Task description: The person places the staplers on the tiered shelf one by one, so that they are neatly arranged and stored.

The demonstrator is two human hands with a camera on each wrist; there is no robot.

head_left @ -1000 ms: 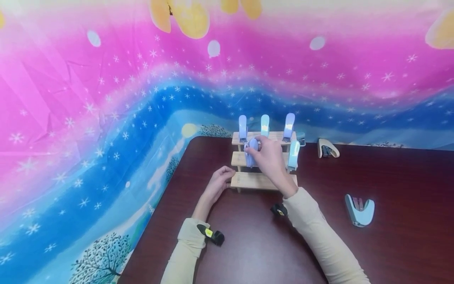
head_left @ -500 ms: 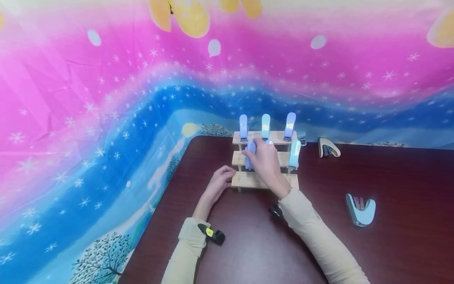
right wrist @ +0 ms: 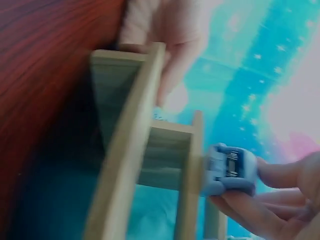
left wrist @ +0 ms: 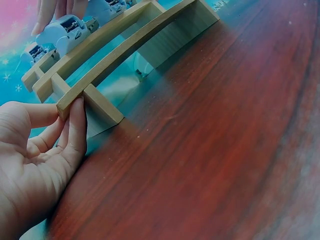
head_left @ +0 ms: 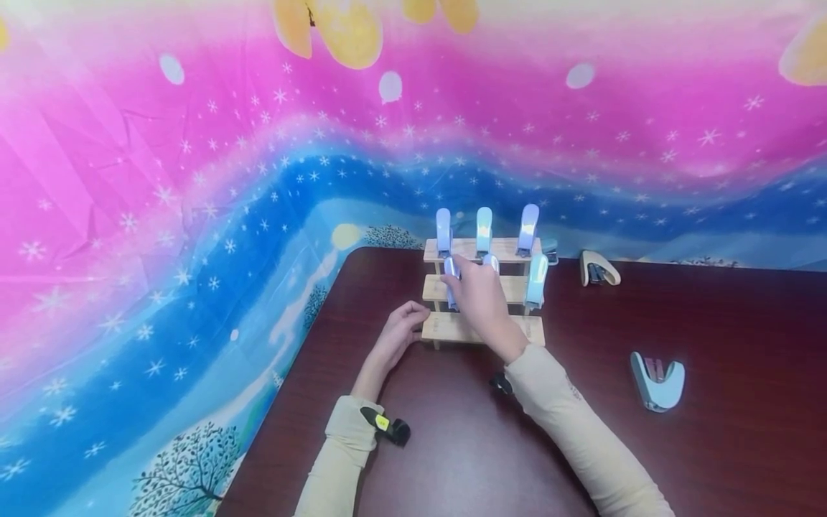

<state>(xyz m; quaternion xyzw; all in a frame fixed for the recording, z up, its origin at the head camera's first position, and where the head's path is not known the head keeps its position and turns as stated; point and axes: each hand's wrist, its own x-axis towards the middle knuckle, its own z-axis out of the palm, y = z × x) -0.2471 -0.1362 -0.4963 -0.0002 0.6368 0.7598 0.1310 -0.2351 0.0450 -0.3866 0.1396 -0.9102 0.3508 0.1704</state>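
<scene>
A three-step wooden rack stands on the table. My left hand pinches the left end of its lowest step, thumb on one face and fingers on the other in the left wrist view. At the left of the middle step stands a purple stapler, which my right hand holds between thumb and fingers. Beside it on the same step, another purple stapler is mostly hidden by my right hand, and a mint stapler is at the right end. Purple, mint and purple staplers stand along the top step.
A light blue stapler lies on the dark red table to the right. Farther back lies a cream stapler, and a teal one shows partly behind the rack. A patterned cloth hangs behind and along the left.
My right hand has lowered the purple stapler onto the left of the middle step and shifted slightly. The left hand keeps its grip on the rack.
</scene>
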